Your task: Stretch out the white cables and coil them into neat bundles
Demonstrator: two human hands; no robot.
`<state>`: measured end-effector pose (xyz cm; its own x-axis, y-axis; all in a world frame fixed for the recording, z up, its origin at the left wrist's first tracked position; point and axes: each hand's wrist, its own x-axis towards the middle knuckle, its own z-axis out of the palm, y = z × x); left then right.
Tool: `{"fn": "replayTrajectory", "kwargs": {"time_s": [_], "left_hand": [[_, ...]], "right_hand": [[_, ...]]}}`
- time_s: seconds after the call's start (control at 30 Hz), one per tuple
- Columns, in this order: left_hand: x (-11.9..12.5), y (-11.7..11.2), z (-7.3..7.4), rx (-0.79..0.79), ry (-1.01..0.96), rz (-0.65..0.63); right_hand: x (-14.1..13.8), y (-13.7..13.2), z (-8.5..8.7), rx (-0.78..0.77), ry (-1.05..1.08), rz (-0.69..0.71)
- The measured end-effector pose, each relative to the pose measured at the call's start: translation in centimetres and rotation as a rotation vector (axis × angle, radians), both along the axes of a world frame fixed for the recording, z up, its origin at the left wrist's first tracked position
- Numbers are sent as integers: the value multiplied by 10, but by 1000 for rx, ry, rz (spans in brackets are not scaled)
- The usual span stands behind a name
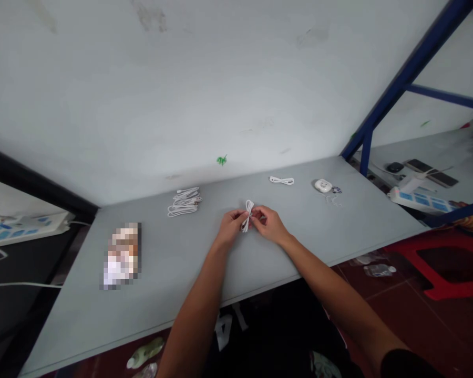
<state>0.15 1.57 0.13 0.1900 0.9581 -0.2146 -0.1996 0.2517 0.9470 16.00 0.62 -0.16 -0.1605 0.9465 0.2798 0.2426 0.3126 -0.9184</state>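
Observation:
A white cable (249, 206), folded into a narrow bundle, stands nearly upright between my two hands over the grey table (256, 262). My left hand (232, 224) pinches its middle from the left side. From the right, the fingers of my right hand (268, 223) are closed at the bundle's waist, and their tips are partly hidden. Several bundled white cables (185, 202) lie in a stack to the left of my hands. Another single white cable bundle (281, 180) rests near the wall to the right.
A white earphone case (323, 185) with a small charm sits at the right. A blurred-out item (122, 254) lies at the left. Blue frame posts (402, 86) and a wall bound the table. A red stool (429, 262) and plastic bottles (145, 353) are on the floor.

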Motion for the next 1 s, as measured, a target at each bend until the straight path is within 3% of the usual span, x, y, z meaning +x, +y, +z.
{"fn": "replayTrajectory", "kwargs": {"time_s": [0.17, 0.37, 0.43, 0.6, 0.73, 0.83, 1.0], "left_hand": [[-1, 1, 0, -84, -83, 2], [-2, 1, -2, -29, -24, -24], [-2, 1, -3, 38, 22, -41], [-1, -2, 3, 260, 164, -79], [1, -5, 7, 306, 145, -100], [0, -4, 6, 218, 93, -106], [-4, -2, 5, -44, -61, -57]], "right_hand": [[7, 3, -6, 235, -189, 78], [4, 2, -4, 204, -175, -1], [2, 3, -3, 46, -68, -31], [6, 11, -4, -595, 402, 82], [12, 14, -3, -807, 566, 159], [9, 11, -3, -726, 510, 154], [2, 3, -4, -158, 143, 12]]}}
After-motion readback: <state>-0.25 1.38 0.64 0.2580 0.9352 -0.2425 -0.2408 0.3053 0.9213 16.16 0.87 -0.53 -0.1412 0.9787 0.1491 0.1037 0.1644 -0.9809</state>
